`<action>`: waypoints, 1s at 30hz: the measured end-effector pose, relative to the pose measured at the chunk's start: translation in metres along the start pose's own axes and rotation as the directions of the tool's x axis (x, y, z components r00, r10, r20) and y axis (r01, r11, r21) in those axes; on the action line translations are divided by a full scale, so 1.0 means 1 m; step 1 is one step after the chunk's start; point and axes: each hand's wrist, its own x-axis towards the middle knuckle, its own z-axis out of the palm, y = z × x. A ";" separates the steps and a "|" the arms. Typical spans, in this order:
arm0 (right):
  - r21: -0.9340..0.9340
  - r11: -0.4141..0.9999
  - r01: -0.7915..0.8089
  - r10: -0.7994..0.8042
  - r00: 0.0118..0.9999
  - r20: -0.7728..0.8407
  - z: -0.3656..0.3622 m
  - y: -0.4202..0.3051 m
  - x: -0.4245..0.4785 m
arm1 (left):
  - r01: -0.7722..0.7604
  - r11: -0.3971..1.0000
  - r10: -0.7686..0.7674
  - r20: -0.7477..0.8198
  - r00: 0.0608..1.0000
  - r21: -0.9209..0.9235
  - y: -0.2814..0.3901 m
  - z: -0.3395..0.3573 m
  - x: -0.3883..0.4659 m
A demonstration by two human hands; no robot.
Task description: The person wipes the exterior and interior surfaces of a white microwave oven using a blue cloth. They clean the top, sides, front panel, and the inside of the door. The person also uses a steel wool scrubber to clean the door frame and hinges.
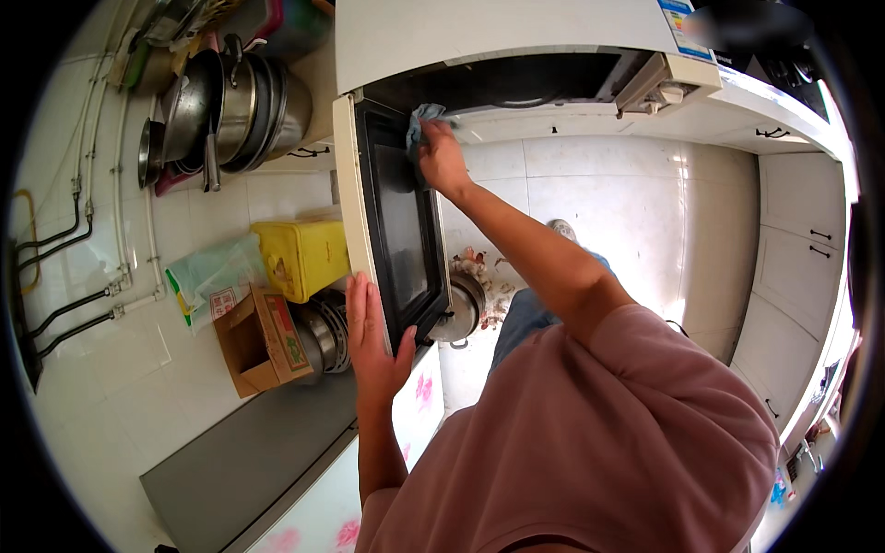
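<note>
A microwave oven stands before me with its door swung out, showing the dark inner panel. My right hand presses a crumpled blue-grey cloth against the door's inner side, close to the hinge end. The white outer edge of the door is under my left hand, whose fingers lie flat along it, with the thumb on the dark frame. Beyond the door, the dark oven opening faces me, beside a control panel with knobs.
Left of the door are a yellow plastic container, an open cardboard box, a plastic bag and stacked metal pans. A lidded metal pot sits below the door. White cabinets line the right side.
</note>
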 end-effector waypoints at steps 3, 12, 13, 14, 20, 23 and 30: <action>-0.016 0.987 0.157 -0.158 0.987 -0.025 -0.011 -0.046 -0.011 | 0.017 1.000 -0.017 -0.001 1.000 -0.016 0.002 0.001 0.000; 0.137 0.804 0.579 -0.595 0.783 0.181 -0.060 -0.119 -0.095 | -0.006 0.999 0.000 -0.113 0.994 -0.052 0.005 0.005 -0.002; 0.167 0.801 0.575 -0.598 0.773 0.210 -0.062 -0.119 -0.098 | -0.004 0.999 -0.003 -0.125 0.992 -0.051 0.006 0.005 -0.001; 0.147 0.802 0.579 -0.598 0.776 0.201 -0.060 -0.116 -0.085 | -0.002 0.999 -0.005 -0.137 0.991 -0.050 0.007 0.005 0.001; -0.074 0.783 0.617 -0.598 0.781 0.181 -0.054 -0.132 -0.041 | 0.022 0.995 -0.040 -0.190 0.981 -0.098 0.022 0.010 -0.003; -0.044 0.705 0.708 -0.667 0.683 0.296 -0.070 -0.123 -0.080 | 0.012 0.992 -0.041 -0.228 0.973 -0.126 0.022 0.018 -0.004; -0.103 0.703 0.704 -0.691 0.710 0.139 -0.055 -0.132 -0.014 | 0.011 0.987 -0.051 -0.242 0.969 -0.162 0.022 0.013 -0.002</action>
